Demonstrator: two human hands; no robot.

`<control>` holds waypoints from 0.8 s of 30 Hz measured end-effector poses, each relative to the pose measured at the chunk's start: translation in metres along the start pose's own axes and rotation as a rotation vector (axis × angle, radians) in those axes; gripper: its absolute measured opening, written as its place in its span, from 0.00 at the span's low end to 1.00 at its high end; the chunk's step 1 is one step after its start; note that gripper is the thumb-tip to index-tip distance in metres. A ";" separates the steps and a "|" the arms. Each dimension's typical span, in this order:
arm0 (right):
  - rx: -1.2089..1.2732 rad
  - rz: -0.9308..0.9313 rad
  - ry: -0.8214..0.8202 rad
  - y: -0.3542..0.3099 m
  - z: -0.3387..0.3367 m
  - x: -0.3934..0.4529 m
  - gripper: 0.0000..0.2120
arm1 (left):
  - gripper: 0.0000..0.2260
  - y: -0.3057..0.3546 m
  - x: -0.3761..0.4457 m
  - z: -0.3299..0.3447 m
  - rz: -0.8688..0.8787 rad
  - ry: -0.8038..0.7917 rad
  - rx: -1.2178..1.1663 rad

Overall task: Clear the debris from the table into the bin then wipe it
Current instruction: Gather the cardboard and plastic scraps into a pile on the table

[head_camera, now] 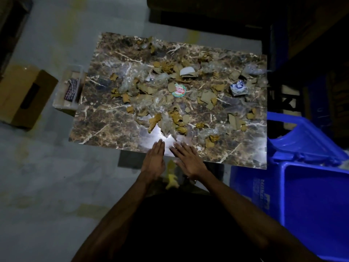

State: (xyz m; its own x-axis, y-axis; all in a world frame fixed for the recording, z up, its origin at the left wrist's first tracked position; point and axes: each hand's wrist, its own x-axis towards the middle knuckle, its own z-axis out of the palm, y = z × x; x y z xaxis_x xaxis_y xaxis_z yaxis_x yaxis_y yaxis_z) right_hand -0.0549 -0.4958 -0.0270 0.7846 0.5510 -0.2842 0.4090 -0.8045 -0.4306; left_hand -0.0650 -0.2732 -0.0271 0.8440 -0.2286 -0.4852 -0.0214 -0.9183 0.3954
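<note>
A dark marble-patterned table (pixel 105 125) is strewn with debris: several torn brown cardboard pieces (pixel 206 97), crumpled clear plastic (pixel 132 82), a round green-rimmed lid (pixel 179 90), a white scrap (pixel 187 71) and a blue-and-white wrapper (pixel 238 88). A blue bin (pixel 309 201) stands open at the table's right near corner, its lid tipped back. My left hand (pixel 154 159) and my right hand (pixel 186 159) lie side by side over the table's near edge, fingers straight, holding nothing. Their fingertips stop just short of the nearest plastic and cardboard.
A small clear box (pixel 56 103) holding a checked cloth (pixel 71 87) sits on the floor against the table's left side. A brown cardboard box (pixel 22 95) lies further left. Dark furniture lines the back and right. Grey floor spreads to the left and front.
</note>
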 end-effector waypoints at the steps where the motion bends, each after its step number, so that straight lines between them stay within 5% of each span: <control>1: -0.008 0.017 0.002 0.012 -0.001 -0.015 0.28 | 0.35 0.016 0.000 0.001 -0.009 -0.009 0.015; 11: -0.008 -0.072 -0.054 0.068 -0.004 -0.007 0.28 | 0.37 0.090 0.007 0.020 -0.068 -0.018 -0.020; 15: 0.221 -0.025 0.153 0.076 -0.012 -0.038 0.20 | 0.37 0.094 0.008 0.019 -0.092 -0.020 0.001; 19: 0.286 0.313 0.446 0.099 0.004 -0.092 0.25 | 0.37 0.112 0.015 0.017 -0.047 -0.048 0.096; 24: 0.311 0.595 0.274 0.104 0.020 -0.087 0.43 | 0.38 0.140 0.026 0.013 0.029 -0.098 0.167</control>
State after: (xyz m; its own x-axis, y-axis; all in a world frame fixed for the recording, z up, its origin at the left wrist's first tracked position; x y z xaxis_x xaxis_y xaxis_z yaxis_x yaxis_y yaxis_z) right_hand -0.0894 -0.6231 -0.0643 0.9383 -0.0687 -0.3390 -0.2431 -0.8282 -0.5049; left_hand -0.0531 -0.4116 0.0053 0.7859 -0.2784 -0.5521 -0.1404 -0.9499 0.2792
